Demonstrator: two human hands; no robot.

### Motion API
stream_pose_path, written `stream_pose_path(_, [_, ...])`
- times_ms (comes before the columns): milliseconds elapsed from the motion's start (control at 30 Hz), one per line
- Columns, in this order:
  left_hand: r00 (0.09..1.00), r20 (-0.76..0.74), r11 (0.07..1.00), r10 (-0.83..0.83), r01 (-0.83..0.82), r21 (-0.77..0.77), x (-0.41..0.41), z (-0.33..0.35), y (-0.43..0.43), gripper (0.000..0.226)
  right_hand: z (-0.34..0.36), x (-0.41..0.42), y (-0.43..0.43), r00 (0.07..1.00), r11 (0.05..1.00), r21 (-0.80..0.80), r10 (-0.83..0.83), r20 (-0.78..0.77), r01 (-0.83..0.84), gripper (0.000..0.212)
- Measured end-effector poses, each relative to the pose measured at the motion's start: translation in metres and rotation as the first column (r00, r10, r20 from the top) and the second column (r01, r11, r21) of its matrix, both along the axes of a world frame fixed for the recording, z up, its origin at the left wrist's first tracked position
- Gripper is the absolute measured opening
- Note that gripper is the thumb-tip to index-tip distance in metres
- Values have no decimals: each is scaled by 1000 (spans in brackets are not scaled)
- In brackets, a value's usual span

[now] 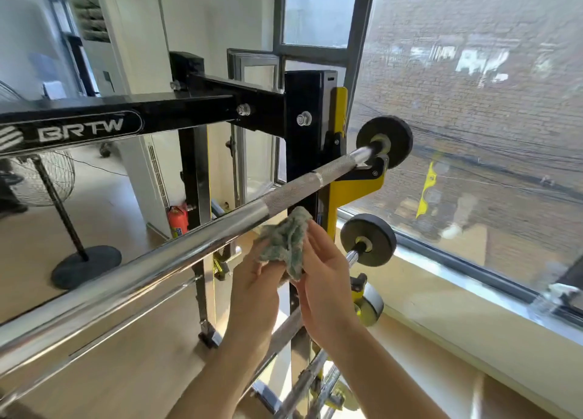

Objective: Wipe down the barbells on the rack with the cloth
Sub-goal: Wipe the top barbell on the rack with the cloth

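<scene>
A chrome barbell (176, 245) runs from the lower left up to the black and yellow rack (303, 153), ending in a black plate (386, 141). Just under its knurled part I hold a crumpled green cloth (285, 238) in both hands. My left hand (255, 280) grips the cloth from below. My right hand (325, 270) pinches its right side with thumb and fingers. A second barbell with a black end plate (369, 240) sits lower on the rack, and more bars (312, 374) lie below it, partly hidden by my arms.
A black crossbeam marked BRTW (79, 128) spans the upper left. A large window (473, 103) fills the right, with a sill below it. A standing fan (53, 179) and a red fire extinguisher (178, 218) stand on the wooden floor behind the rack.
</scene>
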State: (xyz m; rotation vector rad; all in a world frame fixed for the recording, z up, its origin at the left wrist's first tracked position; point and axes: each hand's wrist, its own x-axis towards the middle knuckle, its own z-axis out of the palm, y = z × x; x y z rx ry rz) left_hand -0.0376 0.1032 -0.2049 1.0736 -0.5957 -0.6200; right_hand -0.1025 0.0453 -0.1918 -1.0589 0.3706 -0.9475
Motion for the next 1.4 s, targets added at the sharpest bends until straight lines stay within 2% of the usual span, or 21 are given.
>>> stream_pose_path(100, [993,103,995,-64,55,87,5,5,2,28,2,-15,-4,997,999,-33,-28,-71,25,30])
stream_pose_path(200, [991,121,998,56,-57,1,8,5,6,25,13,-22,-18,950,930,-239,-304,-75,278,30])
stream_pose_path(300, [984,-97,970,151,-167,-178,11,11,6,47,43,-15,-43,842,701,-540,-538,28,466,16])
stream_pose_path(333, [979,-122,952,165,-190,-239,13,15,4,51,54,-7,-48,830,629,-631,-555,44,454,11])
stream_pose_path(400, [970,-126,908,209,-240,-344,12,24,1,40,63,13,-52,830,487,-814,-558,-10,317,14])
stream_pose_path(433, [962,-125,888,243,-273,-370,12,25,-1,32,60,21,-51,823,411,-877,-567,-32,250,19])
stream_pose_path(500, [949,-104,869,298,-315,-380,13,25,-3,25,47,27,-48,823,310,-917,-567,35,253,17])
stream_pose_path(600, [939,-92,870,333,-343,-355,14,23,-4,26,24,17,-43,839,288,-888,-517,170,358,13])
stream_pose_path(667, [935,-101,872,340,-354,-339,14,24,-4,28,17,12,-37,828,295,-867,-520,208,403,14])
stream_pose_path(767, [933,-97,868,346,-358,-345,15,25,-4,32,26,17,-41,822,326,-858,-542,175,397,16])
stream_pose_path(933, [926,-107,865,363,-377,-330,13,23,-4,37,66,28,-74,746,301,-898,-664,43,320,12])
stream_pose_path(1067, [926,-104,868,362,-375,-324,12,23,-5,42,43,16,-56,691,238,-893,-715,104,382,16])
stream_pose_path(1200, [920,-126,858,371,-392,-331,9,22,-7,45,11,8,-34,721,226,-883,-673,163,410,13])
stream_pose_path(1400, [912,-131,857,388,-409,-312,10,22,-11,43,25,11,-54,784,313,-862,-604,144,399,11])
